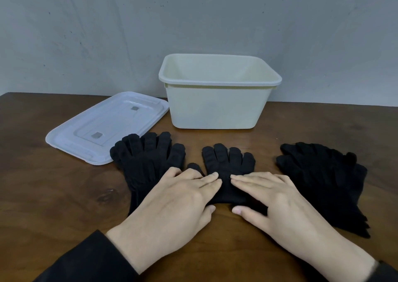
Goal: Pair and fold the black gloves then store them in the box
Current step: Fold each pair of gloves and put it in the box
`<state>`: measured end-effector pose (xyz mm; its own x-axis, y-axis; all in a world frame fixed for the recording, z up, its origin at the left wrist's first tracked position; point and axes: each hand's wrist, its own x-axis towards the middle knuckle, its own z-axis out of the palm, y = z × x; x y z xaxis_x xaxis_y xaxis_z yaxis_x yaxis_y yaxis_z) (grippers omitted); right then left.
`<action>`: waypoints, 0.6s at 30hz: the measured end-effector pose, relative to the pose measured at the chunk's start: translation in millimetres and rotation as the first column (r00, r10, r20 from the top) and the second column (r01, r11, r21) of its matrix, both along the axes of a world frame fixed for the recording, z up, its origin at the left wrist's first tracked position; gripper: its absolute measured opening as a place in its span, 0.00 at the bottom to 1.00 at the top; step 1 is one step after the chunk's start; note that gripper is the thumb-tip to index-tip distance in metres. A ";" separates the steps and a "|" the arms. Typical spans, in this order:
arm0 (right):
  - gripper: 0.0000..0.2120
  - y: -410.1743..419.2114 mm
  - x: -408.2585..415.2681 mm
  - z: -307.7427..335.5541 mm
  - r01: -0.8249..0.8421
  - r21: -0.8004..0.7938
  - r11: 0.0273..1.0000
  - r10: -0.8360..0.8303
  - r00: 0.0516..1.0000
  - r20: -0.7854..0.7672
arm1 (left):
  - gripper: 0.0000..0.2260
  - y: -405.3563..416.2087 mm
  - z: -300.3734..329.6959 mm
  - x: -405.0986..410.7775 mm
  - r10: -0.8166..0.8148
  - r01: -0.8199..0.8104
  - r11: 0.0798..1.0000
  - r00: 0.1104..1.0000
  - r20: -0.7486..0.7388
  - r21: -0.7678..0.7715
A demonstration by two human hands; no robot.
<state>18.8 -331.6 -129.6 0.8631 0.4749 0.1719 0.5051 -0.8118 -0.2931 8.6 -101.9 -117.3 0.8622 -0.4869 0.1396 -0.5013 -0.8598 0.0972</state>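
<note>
A black knit glove (229, 163) lies flat in the middle of the wooden table, fingers pointing away from me. My left hand (178, 197) and my right hand (269, 195) rest flat on its palm and cuff, fingers together, fingertips nearly meeting. The lower part of the glove is hidden under them. To the left lies a stack of black gloves (146, 159), partly under my left hand's edge. A heap of several black gloves (325, 180) lies to the right. The cream plastic box (215, 107) stands open behind the gloves.
The box's translucent white lid (107, 126) lies flat at the back left, its near corner touching the left gloves. A grey wall rises just behind the table (53, 195). My black sleeves show at the bottom corners.
</note>
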 end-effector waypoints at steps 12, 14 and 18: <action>0.14 0.6 -6.6 13.1 0.095 0.187 0.978 -0.071 0.988 -0.134 | 0.19 -4.9 18.4 -12.3 0.092 -0.101 0.958 0.995 -0.048 -0.270; 0.13 3.9 -8.1 16.7 0.124 0.284 0.951 -0.074 0.981 -0.181 | 0.17 -3.4 16.8 -11.6 0.127 -0.157 0.929 0.986 -0.107 -0.336; 0.11 9.8 -1.4 15.1 0.241 0.435 0.868 -0.153 0.962 -0.228 | 0.18 -3.1 9.0 -0.7 0.202 -0.239 0.891 0.970 -0.136 -0.386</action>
